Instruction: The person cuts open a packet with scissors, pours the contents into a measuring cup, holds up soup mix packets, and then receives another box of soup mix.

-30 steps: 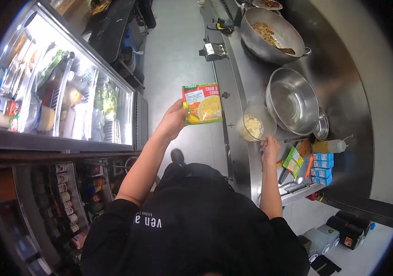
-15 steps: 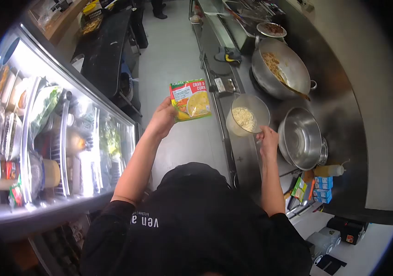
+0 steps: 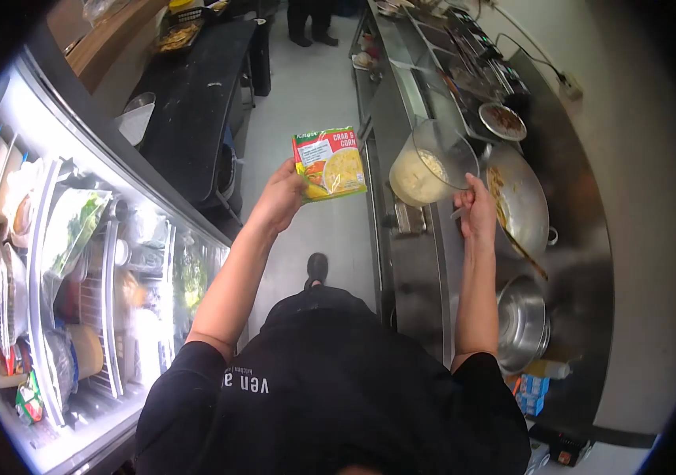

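A crab and corn soup packet (image 3: 330, 164), green, red and yellow, is gripped at its left edge by my left hand (image 3: 281, 196), its printed front facing up. My right hand (image 3: 477, 210) is closed on the rim or handle side of a clear pitcher (image 3: 425, 178). Pale, crumbly-looking contents lie in the pitcher, which tilts over the edge of the steel counter. Both things are held in the air, the packet over the aisle floor.
A lit glass-front fridge (image 3: 108, 277) full of food stands at left. Along the steel counter (image 3: 421, 297) at right are a large wok (image 3: 524, 190) with a long utensil and a steel bowl (image 3: 521, 321). A black table (image 3: 187, 119) stands beyond the fridge. Another person's legs (image 3: 312, 20) show far ahead.
I have moved forward along the aisle, so the wok and bowl sit further back. The pitcher has come up slightly and tilted more. Both hands keep their holds.
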`<state>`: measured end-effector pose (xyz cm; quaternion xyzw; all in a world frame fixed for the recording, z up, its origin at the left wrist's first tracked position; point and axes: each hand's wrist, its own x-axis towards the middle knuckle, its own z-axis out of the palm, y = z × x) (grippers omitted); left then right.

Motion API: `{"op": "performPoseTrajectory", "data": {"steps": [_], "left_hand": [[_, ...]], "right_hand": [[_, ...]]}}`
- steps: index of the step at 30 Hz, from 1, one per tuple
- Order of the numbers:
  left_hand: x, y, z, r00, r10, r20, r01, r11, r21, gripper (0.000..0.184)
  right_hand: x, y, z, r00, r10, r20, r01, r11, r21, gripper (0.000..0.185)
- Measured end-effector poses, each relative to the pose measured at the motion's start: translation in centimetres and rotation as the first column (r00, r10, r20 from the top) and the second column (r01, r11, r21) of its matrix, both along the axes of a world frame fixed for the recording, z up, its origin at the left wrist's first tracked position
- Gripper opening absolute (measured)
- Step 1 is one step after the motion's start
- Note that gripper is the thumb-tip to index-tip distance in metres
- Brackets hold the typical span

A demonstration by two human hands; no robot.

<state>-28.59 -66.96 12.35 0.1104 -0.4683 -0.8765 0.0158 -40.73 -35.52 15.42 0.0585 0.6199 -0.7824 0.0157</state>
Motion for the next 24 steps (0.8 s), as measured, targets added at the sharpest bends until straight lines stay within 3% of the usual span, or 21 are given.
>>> {"op": "performPoseTrajectory", "data": {"steps": [1, 9, 11, 14, 24], "left_hand": [[-1.1, -0.9, 0.0, 1.000, 0.018, -0.009, -0.018, 1.000, 0.000, 0.053], [-11.4, -8.4, 1.1, 0.983, 0.172, -0.064, -0.171, 0.985, 0.022, 0.053], [-13.2, -10.2, 1.5, 0.979, 0.193, -0.071, -0.192, 0.981, 0.018, 0.053], [-15.4, -12.7, 1.2, 0.972, 0.218, -0.092, -0.214, 0.975, 0.051, 0.053], [-20.9, -19.5, 2.9, 0.970, 0.217, -0.109, -0.212, 0.976, 0.054, 0.050]], "right_hand": [[-2.0, -0.5, -0.2, 0.997, 0.061, -0.047, -0.063, 0.997, -0.033, 0.028], [-16.6, -8.4, 3.0, 0.978, 0.196, -0.073, -0.203, 0.973, -0.105, 0.029], [-19.4, -10.6, 3.9, 0.967, 0.240, -0.083, -0.246, 0.966, -0.074, 0.042], [-23.5, -13.3, 4.6, 0.953, 0.288, -0.091, -0.295, 0.954, -0.063, 0.043], [-29.4, -20.9, 6.8, 0.941, 0.320, -0.105, -0.326, 0.944, -0.044, 0.046]]}}
